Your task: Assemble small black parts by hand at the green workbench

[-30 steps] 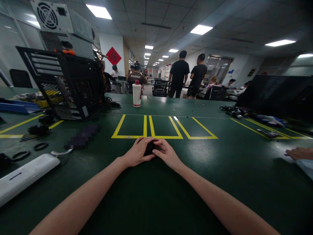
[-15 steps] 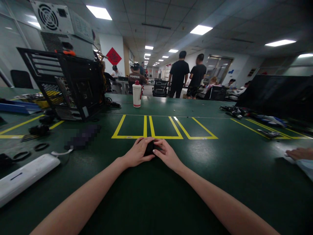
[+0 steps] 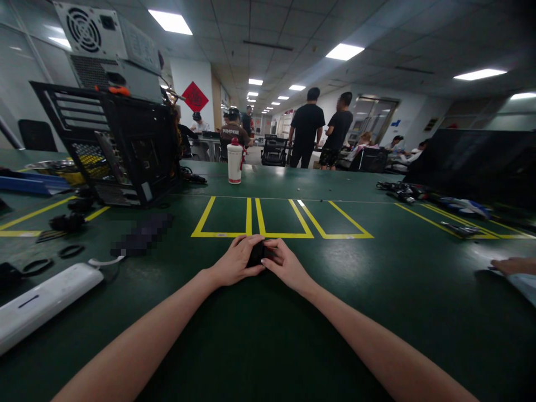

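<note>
Between my hands, on the green table (image 3: 268, 335), is a small black object (image 3: 257, 254); its kind is hard to tell because my fingers cover much of it. My left hand (image 3: 238, 259) wraps over it from the left, thumb on the near side. From the right, my right hand (image 3: 285, 261) grips its other side with thumb and fingertips. Just beyond my fingers, yellow tape outlines (image 3: 251, 218) mark the tabletop.
On the left stand a black computer case (image 3: 121, 145) with power supplies (image 3: 109, 33) on top, a white power strip (image 3: 46, 301) and black cable loops (image 3: 71, 251). A white bottle (image 3: 235, 162) stands ahead. Cables (image 3: 402, 191) and another person's hand (image 3: 513, 264) are at right.
My hands and the black object hold almost the same place; the right fingers shift very slightly. In the background, a few people have moved a little.
</note>
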Demonstrator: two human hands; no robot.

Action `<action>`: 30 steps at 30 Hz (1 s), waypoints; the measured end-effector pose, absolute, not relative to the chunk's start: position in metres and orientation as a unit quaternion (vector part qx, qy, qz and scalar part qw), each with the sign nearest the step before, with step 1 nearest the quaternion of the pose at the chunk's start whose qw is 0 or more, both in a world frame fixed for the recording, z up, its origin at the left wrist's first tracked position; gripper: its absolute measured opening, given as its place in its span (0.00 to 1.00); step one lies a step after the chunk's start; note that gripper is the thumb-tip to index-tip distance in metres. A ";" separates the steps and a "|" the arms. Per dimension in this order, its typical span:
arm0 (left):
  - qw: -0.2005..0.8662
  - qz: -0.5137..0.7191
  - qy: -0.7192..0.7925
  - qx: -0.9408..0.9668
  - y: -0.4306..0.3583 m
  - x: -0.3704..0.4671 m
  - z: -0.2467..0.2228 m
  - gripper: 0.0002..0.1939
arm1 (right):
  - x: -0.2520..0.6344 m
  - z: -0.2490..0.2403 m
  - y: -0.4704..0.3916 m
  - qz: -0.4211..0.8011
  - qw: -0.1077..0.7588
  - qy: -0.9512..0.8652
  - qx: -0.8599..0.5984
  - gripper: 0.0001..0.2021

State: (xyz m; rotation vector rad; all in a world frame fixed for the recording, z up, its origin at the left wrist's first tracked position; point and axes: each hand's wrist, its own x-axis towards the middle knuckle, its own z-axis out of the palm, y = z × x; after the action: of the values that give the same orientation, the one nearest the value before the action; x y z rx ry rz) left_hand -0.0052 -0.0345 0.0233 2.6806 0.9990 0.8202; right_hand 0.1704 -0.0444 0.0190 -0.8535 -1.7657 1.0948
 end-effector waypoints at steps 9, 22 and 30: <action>0.075 0.275 0.335 0.898 -0.033 -0.006 0.021 0.32 | 0.171 0.016 -0.042 0.446 0.431 -0.703 -0.349 0.17; 0.080 0.274 0.333 0.899 -0.034 -0.005 0.022 0.31 | 0.171 0.021 -0.045 0.459 0.428 -0.699 -0.343 0.14; 0.076 0.273 0.336 0.898 -0.034 -0.005 0.023 0.30 | 0.171 0.022 -0.046 0.442 0.419 -0.711 -0.351 0.18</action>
State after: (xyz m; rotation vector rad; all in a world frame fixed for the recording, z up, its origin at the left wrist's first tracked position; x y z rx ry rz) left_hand -0.0054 -0.0343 0.0230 2.6935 1.0067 0.8182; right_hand 0.1713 -0.0460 0.0223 -0.8802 -1.7833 1.1094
